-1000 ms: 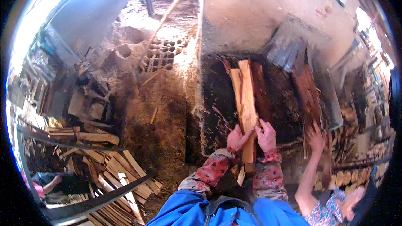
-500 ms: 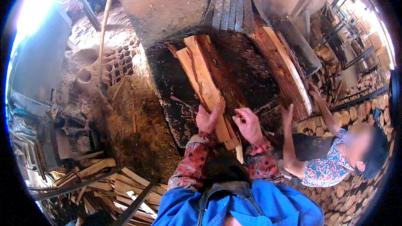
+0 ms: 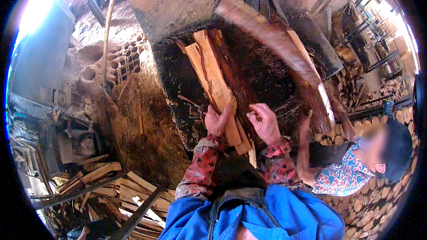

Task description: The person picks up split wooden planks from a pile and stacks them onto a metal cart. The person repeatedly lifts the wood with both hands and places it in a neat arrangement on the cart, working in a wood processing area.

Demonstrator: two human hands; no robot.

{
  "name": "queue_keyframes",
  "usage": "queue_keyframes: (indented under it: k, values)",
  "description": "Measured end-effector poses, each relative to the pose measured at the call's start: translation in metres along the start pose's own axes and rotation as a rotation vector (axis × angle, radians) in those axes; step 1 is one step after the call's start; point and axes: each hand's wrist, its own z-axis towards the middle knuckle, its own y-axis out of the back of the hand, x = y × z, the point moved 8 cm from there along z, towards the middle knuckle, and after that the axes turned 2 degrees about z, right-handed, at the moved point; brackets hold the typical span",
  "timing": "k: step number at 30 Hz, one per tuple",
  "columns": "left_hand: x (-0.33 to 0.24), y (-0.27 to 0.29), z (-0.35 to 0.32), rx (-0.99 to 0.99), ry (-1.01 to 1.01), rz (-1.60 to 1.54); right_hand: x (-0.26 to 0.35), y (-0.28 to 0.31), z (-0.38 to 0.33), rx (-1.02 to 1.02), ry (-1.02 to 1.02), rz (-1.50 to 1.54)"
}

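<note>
Currently left hand against split wood, grip unclear | right hand just right of wood, fingers curled, can't tell if pinching | wood extends ahead of left hand

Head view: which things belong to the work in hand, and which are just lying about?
In hand:
- pale split wood, with the left hand on it
- right hand, curled close by, contents unclear

Lying about:
- wood pile, lower left
- long pole
- stacked wood, lower right
</note>
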Motion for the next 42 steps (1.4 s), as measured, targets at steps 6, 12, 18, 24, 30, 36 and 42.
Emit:
queue_keyframes:
  k: [6, 12, 18, 24, 30, 36, 42]
  values:
    - [0.013, -0.006, 0.003, 0.083, 0.050, -0.088, -0.003, 0.022, 0.043, -0.054, 0.069, -0.082]
    - [-0.017, -0.003, -0.002, 0.007, 0.050, -0.107, -0.064, 0.041, 0.101, -0.208, 0.156, -0.532]
    - [0.002, -0.001, 0.001, -0.002, 0.129, -0.131, -0.020, 0.026, 0.154, -0.077, 0.280, -0.690]
    - [0.010, -0.009, 0.001, 0.047, 0.105, -0.149, -0.079, -0.019, 0.159, 0.226, 0.067, -0.467]
    - [-0.044, -0.004, -0.004, 0.034, 0.151, -0.100, -0.103, -0.018, 0.137, 0.205, 0.072, -0.493]
    - [-0.024, -0.002, -0.003, 0.015, 0.150, -0.152, -0.136, 0.023, 0.121, 0.058, -0.009, -0.550]
    - [-0.019, -0.002, -0.002, 0.019, 0.118, -0.165, -0.174, 0.066, 0.101, 0.091, -0.309, -0.804]
